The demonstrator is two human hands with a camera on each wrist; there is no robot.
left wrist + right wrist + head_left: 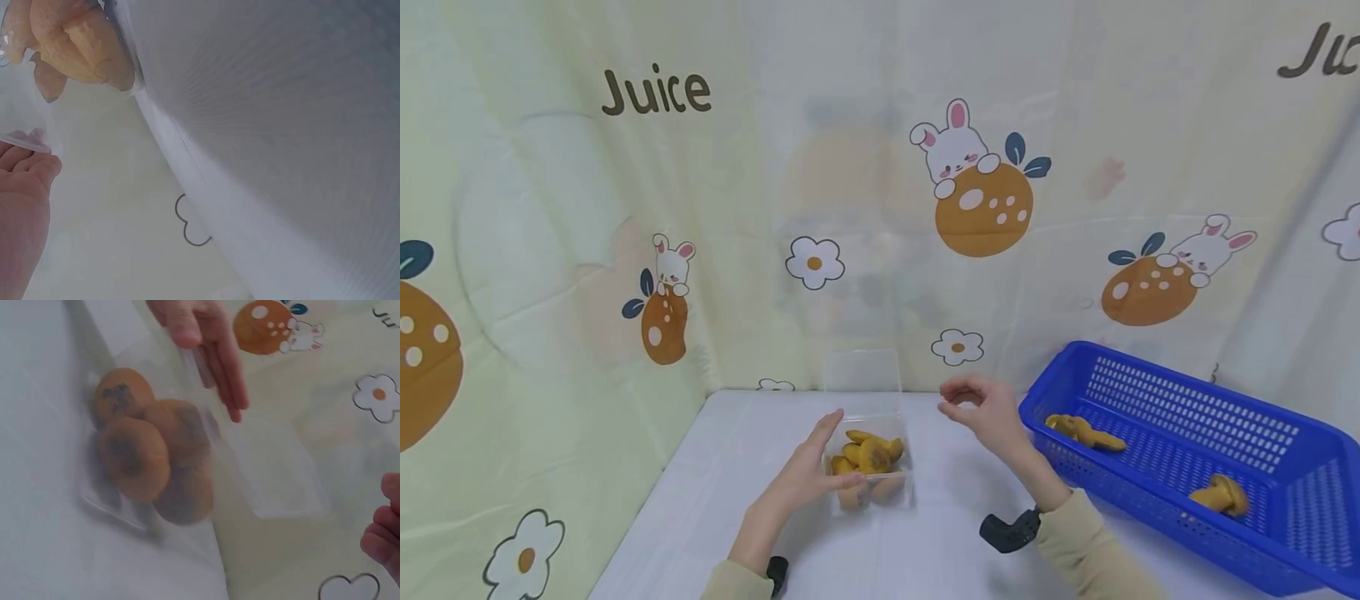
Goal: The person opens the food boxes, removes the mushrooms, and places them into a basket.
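A clear plastic box (912,492) stands on the white table, its transparent lid (863,372) raised at the back. Several yellow-brown mushrooms (874,456) lie inside; their rounded brown caps (134,459) show through the wall in the right wrist view. Against the box's left side rests my left hand (808,467), fingers fairly straight and thumb across the near edge. My right hand (988,410) hovers right of the box, between it and the blue basket, its fingers loosely curved with nothing visible in them. Only part of the right hand appears in the right wrist view.
The blue plastic basket (1157,518) stands at the right of the table. In it lie a mushroom piece (1093,433) near the left end and another mushroom (1222,496) nearer the middle. A printed curtain (865,167) hangs behind the table.
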